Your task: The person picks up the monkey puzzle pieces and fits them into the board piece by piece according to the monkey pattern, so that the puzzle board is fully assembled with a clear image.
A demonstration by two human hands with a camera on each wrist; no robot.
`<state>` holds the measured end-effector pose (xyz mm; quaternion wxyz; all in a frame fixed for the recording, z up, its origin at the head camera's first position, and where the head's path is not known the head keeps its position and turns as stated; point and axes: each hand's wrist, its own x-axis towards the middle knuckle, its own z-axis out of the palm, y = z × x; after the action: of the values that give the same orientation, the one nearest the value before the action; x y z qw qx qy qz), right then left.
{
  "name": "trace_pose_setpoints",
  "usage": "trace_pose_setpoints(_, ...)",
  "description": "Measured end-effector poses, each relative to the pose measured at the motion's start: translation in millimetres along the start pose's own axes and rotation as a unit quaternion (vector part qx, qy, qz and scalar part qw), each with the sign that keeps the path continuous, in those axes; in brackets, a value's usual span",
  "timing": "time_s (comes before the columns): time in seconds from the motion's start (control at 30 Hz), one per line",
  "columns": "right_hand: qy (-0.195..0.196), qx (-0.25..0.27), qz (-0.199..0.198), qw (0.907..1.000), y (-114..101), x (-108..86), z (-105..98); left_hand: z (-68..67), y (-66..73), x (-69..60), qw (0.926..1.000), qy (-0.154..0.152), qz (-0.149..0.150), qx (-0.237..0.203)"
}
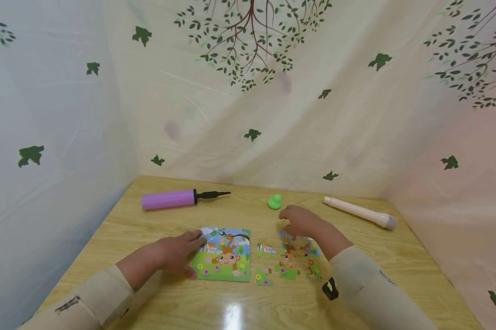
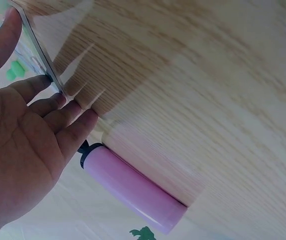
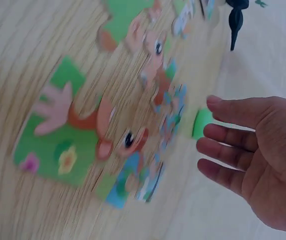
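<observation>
A square monkey picture board (image 1: pixel 227 254) lies flat at the middle of the table. My left hand (image 1: pixel 177 254) touches its left edge, fingers fairly straight and thumb at the lower corner; in the left wrist view the fingertips meet the board's side. Loose monkey puzzle pieces (image 1: pixel 288 273) lie in a group right of the board, partly covered from the head by my right arm. Over the far side of these pieces hovers my right hand (image 1: pixel 305 224), fingers loosely bent and holding nothing. Just beyond its fingertips is a small green toy duck (image 1: pixel 275 202).
A purple hand pump (image 1: pixel 169 199) with a black nozzle lies at the back left of the wooden table (image 1: pixel 182 307). At the back right lies a pale toy microphone (image 1: pixel 359 211) with a grey head. A leaf-printed cloth (image 1: pixel 215 151) hangs behind and at both sides.
</observation>
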<state>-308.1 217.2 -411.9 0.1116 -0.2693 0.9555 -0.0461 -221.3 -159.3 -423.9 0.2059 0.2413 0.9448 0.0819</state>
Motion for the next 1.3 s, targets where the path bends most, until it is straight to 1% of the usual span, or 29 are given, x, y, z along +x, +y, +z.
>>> trace_pose_setpoints(0.17,-0.037,-0.001,0.031,0.9988,16,-11.2,6,1.2,0.5,-0.9,1.0000,0.002,0.003,0.004)
trace_pose_setpoints(0.27,-0.044,-0.003,0.040,0.9982,22,-14.7,13,1.0,1.1,-1.1,1.0000,0.002,0.002,0.001)
trace_pose_setpoints(0.37,-0.033,0.006,0.039,0.9987,25,-16.1,19,1.2,1.2,-1.1,1.0000,0.001,0.001,-0.004)
trace_pose_setpoints(0.47,-0.012,0.009,0.020,0.9997,27,-16.5,21,1.2,1.3,-1.4,1.0000,-0.001,0.001,-0.010)
trace_pose_setpoints(0.6,0.007,-0.006,-0.012,0.9999,26,-16.5,20,0.5,2.0,-2.4,0.9999,-0.003,-0.001,-0.011)
trace_pose_setpoints(0.7,0.005,-0.023,-0.019,0.9995,25,-15.0,19,-0.2,2.4,-3.3,0.9999,-0.002,0.000,-0.011)
trace_pose_setpoints(0.8,-0.004,-0.031,-0.014,0.9994,23,-13.3,19,-0.9,2.7,-4.5,0.9999,-0.001,-0.001,-0.016)
trace_pose_setpoints(0.9,-0.011,-0.031,-0.006,0.9994,21,-12.2,19,-1.0,2.3,-4.7,0.9998,-0.003,-0.002,-0.018)
trace_pose_setpoints(1.0,-0.005,-0.031,-0.005,0.9995,20,-11.0,18,-0.5,1.7,-3.9,0.9998,-0.005,-0.002,-0.017)
trace_pose_setpoints(1.1,0.010,-0.031,-0.018,0.9993,19,-8.2,17,-0.2,1.0,-2.4,0.9999,-0.007,-0.002,-0.015)
trace_pose_setpoints(1.2,0.032,-0.029,-0.039,0.9983,15,-2.2,16,0.4,0.2,-1.5,0.9999,-0.008,-0.003,-0.010)
trace_pose_setpoints(1.3,0.047,-0.026,-0.052,0.9972,5,6.6,14,0.6,-0.2,-1.9,0.9999,-0.009,-0.003,-0.010)
